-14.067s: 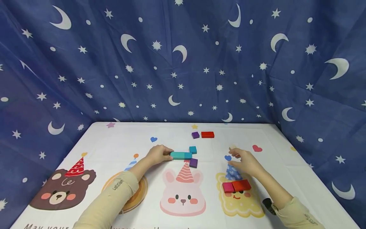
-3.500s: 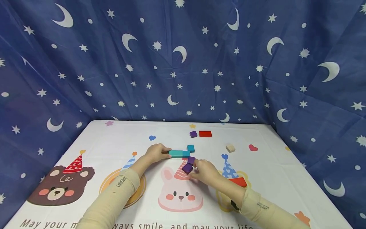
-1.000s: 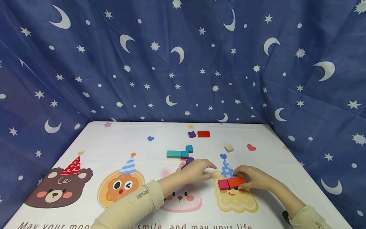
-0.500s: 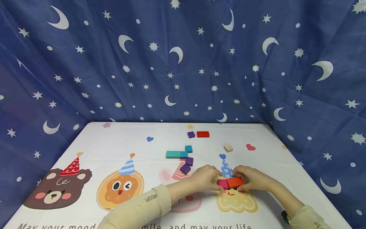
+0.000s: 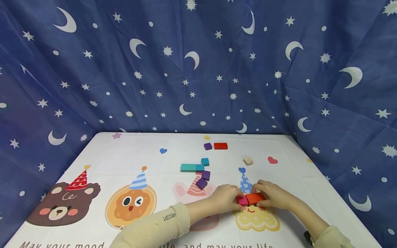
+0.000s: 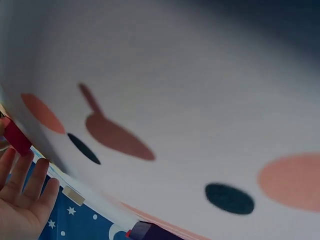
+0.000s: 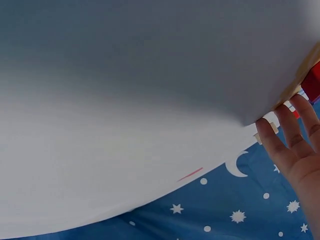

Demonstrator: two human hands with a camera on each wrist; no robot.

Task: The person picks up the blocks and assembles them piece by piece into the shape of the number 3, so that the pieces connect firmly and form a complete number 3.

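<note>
Over the yellow biscuit print, a pink block (image 5: pixel 242 200) and a red-orange block (image 5: pixel 255 198) lie end to end, touching. My left hand (image 5: pixel 225 199) pinches the pink block at its left end between thumb and fingers. From the other side, my right hand (image 5: pixel 274 195) holds the red-orange block, thumb at its near edge and fingers behind. The left wrist view catches the pink block (image 6: pixel 17 137) at the fingertips of my left hand (image 6: pixel 25 200). At the edge of the right wrist view, the red-orange block (image 7: pixel 312 84) shows beyond my right hand's spread fingers (image 7: pixel 295 135).
Left of the hands, a teal bar (image 5: pixel 188 168) abuts a blue block (image 5: pixel 200 168), with another blue block (image 5: pixel 205 162) behind. Two purple blocks (image 5: pixel 201 183) trail in front. Farther back are a purple block (image 5: pixel 207 146), a red bar (image 5: pixel 221 146) and a natural wood block (image 5: pixel 248 161).
My left hand has left the teal bar, crossed right and taken hold of the pink block. My right hand moved from the purple blocks to the red-orange block. The wood block was set down.
</note>
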